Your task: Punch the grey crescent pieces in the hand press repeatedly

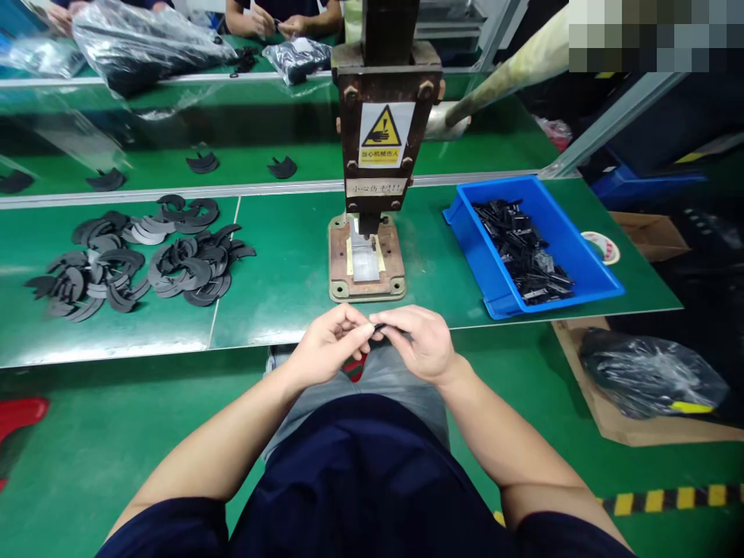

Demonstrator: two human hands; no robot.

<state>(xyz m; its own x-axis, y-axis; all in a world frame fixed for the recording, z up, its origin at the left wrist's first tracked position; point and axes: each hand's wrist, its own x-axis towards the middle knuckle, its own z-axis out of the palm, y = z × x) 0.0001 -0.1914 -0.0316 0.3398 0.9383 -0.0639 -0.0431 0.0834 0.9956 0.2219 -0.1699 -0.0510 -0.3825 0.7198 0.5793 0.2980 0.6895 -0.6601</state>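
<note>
My left hand [337, 342] and my right hand [419, 341] meet at the table's front edge, above my lap. Between their fingertips they pinch a small black part [379, 327], mostly covered by the fingers, so its exact shape is hidden. Just beyond the hands stands a bench press [377, 70] with a hand-injury warning label. Its base plate [395, 260] carries a pale metal fixture [366, 267] under the ram. To the right, a blue bin [482, 267] holds many small black plastic parts [517, 240].
Piles of dark crescent-shaped pieces [191, 267] lie on the green table [279, 310] at left. Several similar pieces rest behind the metal rail. A tape roll [601, 246] sits beside the bin. Across the bench are plastic bags [145, 39] and another person's hands [279, 23].
</note>
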